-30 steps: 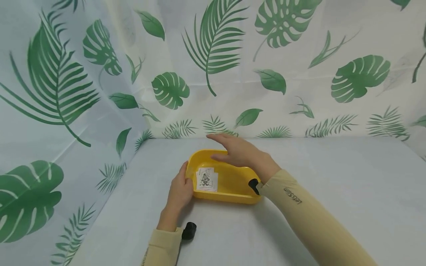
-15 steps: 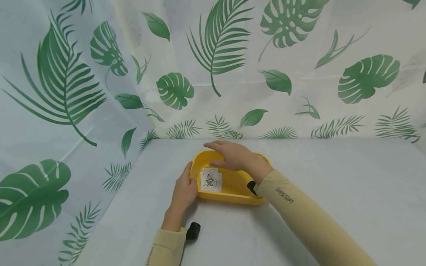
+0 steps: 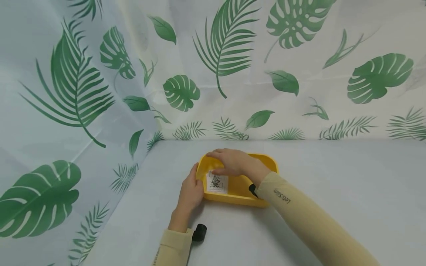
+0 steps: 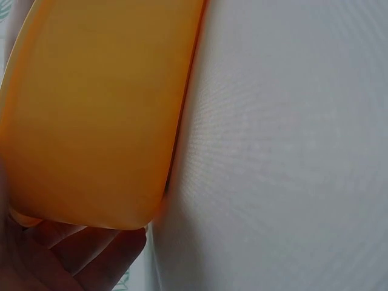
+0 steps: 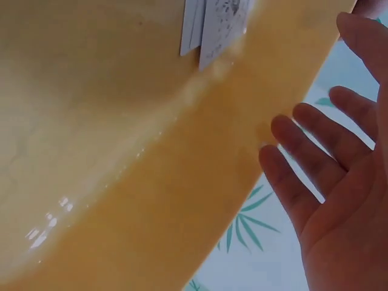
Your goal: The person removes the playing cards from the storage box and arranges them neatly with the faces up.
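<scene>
A yellow plastic tray (image 3: 233, 200) with raised walls and rounded corners sits on the white surface. Inside, toward its left end, lie playing cards (image 3: 217, 183), a joker on top, slightly fanned. My left hand (image 3: 191, 191) grips the tray's left end, thumb by the near corner; in the left wrist view its fingers (image 4: 112, 257) bend along the outer wall. Over the tray's far left part is my right hand (image 3: 233, 162), holding nothing. Its spread fingers (image 5: 294, 182) show close to the rim in the right wrist view, and it partly covers the cards in the head view.
A white cloth with green leaf prints (image 3: 181, 92) hangs behind and to the left, meeting the back of the white table (image 3: 332, 177). Black wrist cameras (image 3: 199, 232) are strapped to both forearms.
My right hand has come down from above the tray's far rim, nearer the cards. My left hand keeps its grip on the tray's end. The head view has shifted slightly left.
</scene>
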A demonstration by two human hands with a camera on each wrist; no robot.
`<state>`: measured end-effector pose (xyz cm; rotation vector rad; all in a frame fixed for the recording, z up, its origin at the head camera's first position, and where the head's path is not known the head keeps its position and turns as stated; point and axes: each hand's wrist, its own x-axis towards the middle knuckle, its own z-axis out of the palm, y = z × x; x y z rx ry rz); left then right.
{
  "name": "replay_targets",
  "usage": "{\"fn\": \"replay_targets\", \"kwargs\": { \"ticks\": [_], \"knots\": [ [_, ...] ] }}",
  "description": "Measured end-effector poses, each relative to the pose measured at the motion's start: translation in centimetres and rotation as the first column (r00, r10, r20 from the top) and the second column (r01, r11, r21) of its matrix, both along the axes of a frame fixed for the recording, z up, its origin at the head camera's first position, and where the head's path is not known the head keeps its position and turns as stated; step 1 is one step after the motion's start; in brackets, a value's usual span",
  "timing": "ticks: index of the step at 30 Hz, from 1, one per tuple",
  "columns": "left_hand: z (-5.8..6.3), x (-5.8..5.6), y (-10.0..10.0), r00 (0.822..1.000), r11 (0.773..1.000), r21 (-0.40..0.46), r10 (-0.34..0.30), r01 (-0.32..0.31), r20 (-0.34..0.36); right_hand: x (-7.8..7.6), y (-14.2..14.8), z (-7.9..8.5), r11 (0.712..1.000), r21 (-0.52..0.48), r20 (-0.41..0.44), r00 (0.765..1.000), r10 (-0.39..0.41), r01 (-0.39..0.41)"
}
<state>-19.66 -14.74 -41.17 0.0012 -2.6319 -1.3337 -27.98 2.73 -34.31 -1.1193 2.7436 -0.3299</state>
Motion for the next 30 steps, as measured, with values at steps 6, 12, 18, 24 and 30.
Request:
{"fn": "replay_targets", "kwargs": {
  "ticks": [6, 12, 18, 24, 30],
  "knots": [
    [-0.1, 0.0, 0.0, 1.0, 1.0, -0.006, -0.003, 0.003, -0.02, -0.3, -0.4, -0.5, 0.998, 0.053, 0.066, 0.998, -0.017, 0.013],
    [-0.1, -0.1, -0.1, 1.0, 1.0, -0.023, -0.007, 0.006, -0.028, -0.3, -0.9, -1.1, 0.992, 0.121, 0.127, 0.991, -0.034, 0.019],
    [-0.1, -0.2, -0.2, 0.999, 0.999, -0.04, -0.004, 0.003, -0.037, -0.1, -1.5, -1.8, 0.978, 0.204, 0.131, 0.99, -0.057, 0.03],
    [0.1, 0.1, 0.0, 1.0, 0.999, -0.042, -0.01, 0.009, -0.011, 0.0, -1.8, -2.5, 0.967, 0.255, 0.118, 0.993, -0.028, -0.003],
    [0.2, 0.2, 0.0, 1.0, 0.998, -0.054, -0.011, 0.01, -0.021, -0.1, -1.9, -2.7, 0.963, 0.266, 0.074, 0.997, 0.018, -0.037]
  ]
}}
